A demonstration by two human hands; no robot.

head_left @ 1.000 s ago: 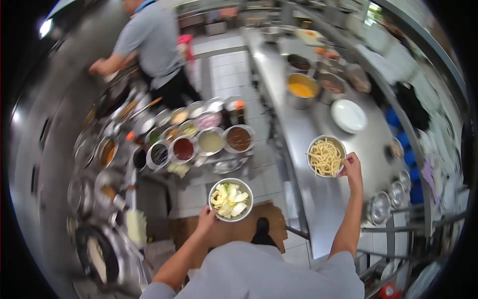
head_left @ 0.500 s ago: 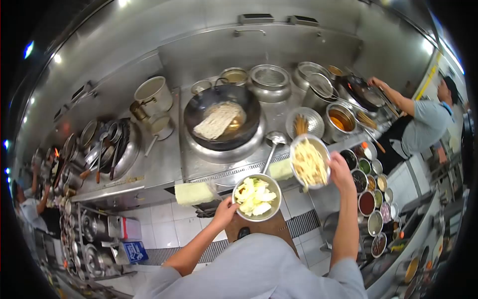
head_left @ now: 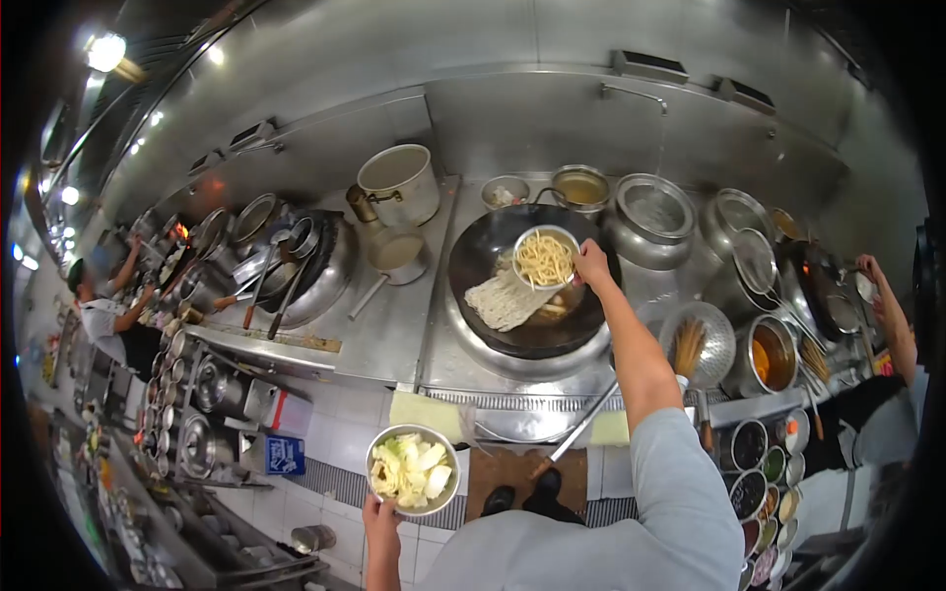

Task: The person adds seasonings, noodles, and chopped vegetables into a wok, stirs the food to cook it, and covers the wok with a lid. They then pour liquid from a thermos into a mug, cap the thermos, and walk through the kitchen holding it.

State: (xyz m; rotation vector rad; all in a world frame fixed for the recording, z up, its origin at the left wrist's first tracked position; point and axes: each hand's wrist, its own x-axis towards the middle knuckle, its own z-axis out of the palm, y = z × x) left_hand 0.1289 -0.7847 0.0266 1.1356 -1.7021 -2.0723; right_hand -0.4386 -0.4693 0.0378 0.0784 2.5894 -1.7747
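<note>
My right hand (head_left: 592, 264) grips the rim of a metal bowl (head_left: 519, 280) and holds it over the black wok (head_left: 483, 236). Pale yellow strips (head_left: 545, 258) fill this bowl, which hides part of the wok. A flat, whitish slab that looks like dried noodles (head_left: 501, 301) lies in the wok beside some brownish liquid. Low in front of the stove, my left hand (head_left: 382, 524) is closed on the edge of a second metal bowl (head_left: 374, 440). Chopped cabbage (head_left: 412, 467) fills that one.
A ladle (head_left: 581, 424) leans at the stove's front edge. To the wok's right are a perforated strainer (head_left: 717, 345) and a pot of orange liquid (head_left: 774, 357); on its left stand a saucepan (head_left: 398, 258) and a large pot (head_left: 399, 187). Co-workers (head_left: 103, 315) stand at both sides.
My right hand has carried the bowl of pale strips forward and left over the wok. The cabbage bowl in my left hand has moved left and down. The view has shifted.
</note>
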